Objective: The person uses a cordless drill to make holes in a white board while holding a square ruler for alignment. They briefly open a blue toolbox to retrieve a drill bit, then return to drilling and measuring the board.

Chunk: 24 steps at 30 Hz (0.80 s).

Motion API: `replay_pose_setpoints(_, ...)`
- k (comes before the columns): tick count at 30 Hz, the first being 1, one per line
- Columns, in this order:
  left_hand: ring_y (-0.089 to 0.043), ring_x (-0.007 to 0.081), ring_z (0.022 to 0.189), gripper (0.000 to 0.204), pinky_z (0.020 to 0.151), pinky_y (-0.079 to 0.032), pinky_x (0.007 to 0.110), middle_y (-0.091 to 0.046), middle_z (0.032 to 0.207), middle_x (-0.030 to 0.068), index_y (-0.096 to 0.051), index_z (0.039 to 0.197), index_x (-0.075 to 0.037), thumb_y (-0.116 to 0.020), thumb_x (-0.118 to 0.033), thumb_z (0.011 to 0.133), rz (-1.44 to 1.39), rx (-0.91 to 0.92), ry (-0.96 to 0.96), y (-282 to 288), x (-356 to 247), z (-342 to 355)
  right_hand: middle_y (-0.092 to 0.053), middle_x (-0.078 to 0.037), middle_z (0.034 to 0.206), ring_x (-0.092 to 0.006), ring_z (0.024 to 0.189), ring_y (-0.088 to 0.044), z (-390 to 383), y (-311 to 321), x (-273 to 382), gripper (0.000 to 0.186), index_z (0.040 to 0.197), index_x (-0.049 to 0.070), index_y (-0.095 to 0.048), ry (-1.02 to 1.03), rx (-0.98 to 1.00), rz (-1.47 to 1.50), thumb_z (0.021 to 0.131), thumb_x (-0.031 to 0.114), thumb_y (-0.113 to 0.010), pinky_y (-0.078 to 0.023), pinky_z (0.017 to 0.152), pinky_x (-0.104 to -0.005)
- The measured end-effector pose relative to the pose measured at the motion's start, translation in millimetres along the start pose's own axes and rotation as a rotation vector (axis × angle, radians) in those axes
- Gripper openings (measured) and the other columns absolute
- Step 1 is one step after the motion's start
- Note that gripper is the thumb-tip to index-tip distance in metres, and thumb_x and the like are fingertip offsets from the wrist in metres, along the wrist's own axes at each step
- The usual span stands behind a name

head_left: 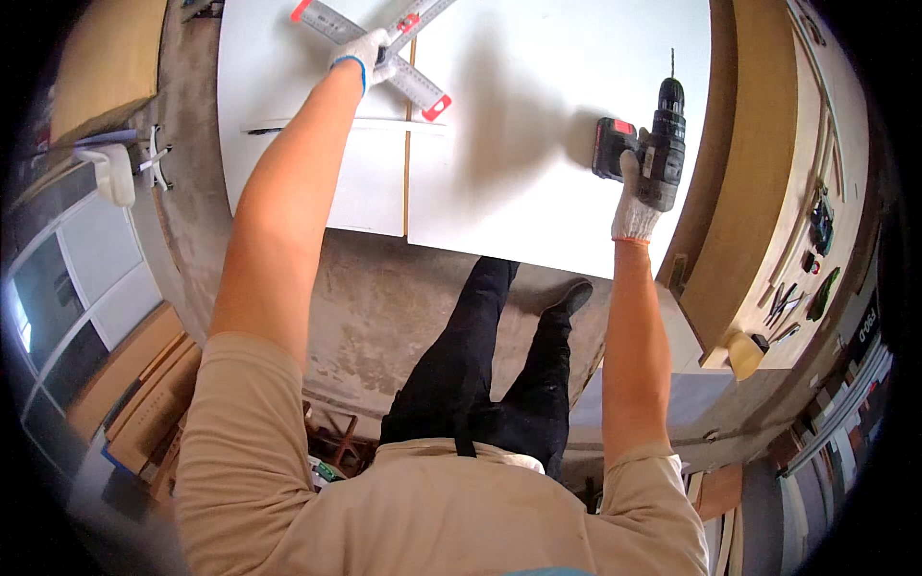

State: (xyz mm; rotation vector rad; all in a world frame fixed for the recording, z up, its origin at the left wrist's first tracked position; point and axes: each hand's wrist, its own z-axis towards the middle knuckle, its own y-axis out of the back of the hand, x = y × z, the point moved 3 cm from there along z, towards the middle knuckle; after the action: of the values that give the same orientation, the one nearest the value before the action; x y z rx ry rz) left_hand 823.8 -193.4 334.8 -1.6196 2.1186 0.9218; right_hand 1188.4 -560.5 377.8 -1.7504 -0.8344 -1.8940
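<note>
My left hand (363, 56), in a white knit glove with a blue cuff, is closed around the middle of a crossed metal ruler (419, 84) with red end caps, over the far left of a white panel (538, 192). A cordless drill (665, 144), black with a red-marked battery, is in my right hand (634, 206), gloved in white. Its long bit points away from me, and it is above the panel's right side. My right fingers are partly hidden behind the drill's body.
A thin white strip (288, 125) lies across the panels, which meet at a brown-edged seam (407, 182). On the right, a wooden bench (759, 202) carries pliers (783, 302) and other hand tools. Cardboard (144, 403) is stacked at left. A white plastic container (115, 175) stands farther up.
</note>
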Motion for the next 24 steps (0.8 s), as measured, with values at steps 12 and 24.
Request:
replay_pose_setpoints(12,-0.064,0.0425,0.123,0.047,0.098,-0.06,0.049,-0.063,0.14,0.0222,-0.07,0.133,-0.008,-0.074,-0.036,0.095,0.927,-0.314,-0.329,31,14,21,-0.07,-0.008,0.125,-0.0206,0.111,-0.067,-14,3,-11,0.045,0.135,0.008,-0.067,-0.073,0.046,-0.2,0.099,0.032,-0.08,-0.057,0.097,-0.0422)
replay_pose_setpoints(24,-0.068,0.035,0.109,0.03,0.094,-0.056,0.051,-0.067,0.119,0.0144,-0.068,0.126,-0.015,-0.063,-0.024,0.098,1.609,0.106,-1.127,38,147,-80,-0.068,-0.014,0.145,-0.0277,0.127,-0.069,-138,78,8,0.052,0.15,0.008,-0.06,-0.429,0.118,-0.577,0.101,0.016,-0.073,-0.056,0.11,-0.0401)
